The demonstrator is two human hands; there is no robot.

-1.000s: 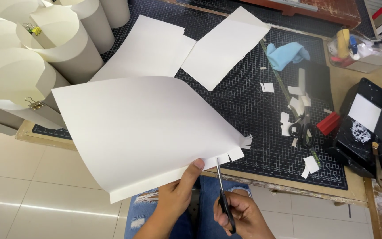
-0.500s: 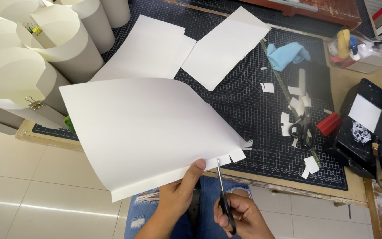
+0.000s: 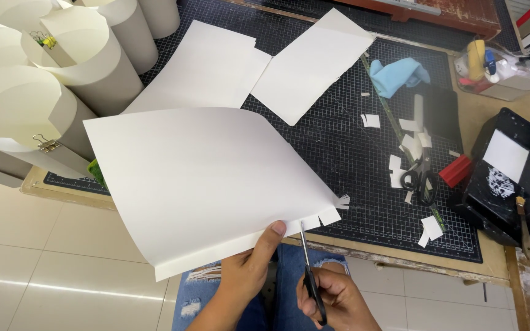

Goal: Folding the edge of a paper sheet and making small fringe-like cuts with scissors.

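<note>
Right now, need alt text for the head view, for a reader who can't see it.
Seen from above, a left hand pinches the near edge of a large white paper sheet while the right hand snips short slits into that edge with black-handled scissors. Beyond lie a black cutting mat with more sheets, paper scraps and a second pair of scissors, and rolled paper cylinders at left.

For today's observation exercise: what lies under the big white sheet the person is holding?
Under the big white sheet show a strip of the black cutting mat and floor tiles. A green object peeks out at its left edge. Anything else beneath is covered.
</note>
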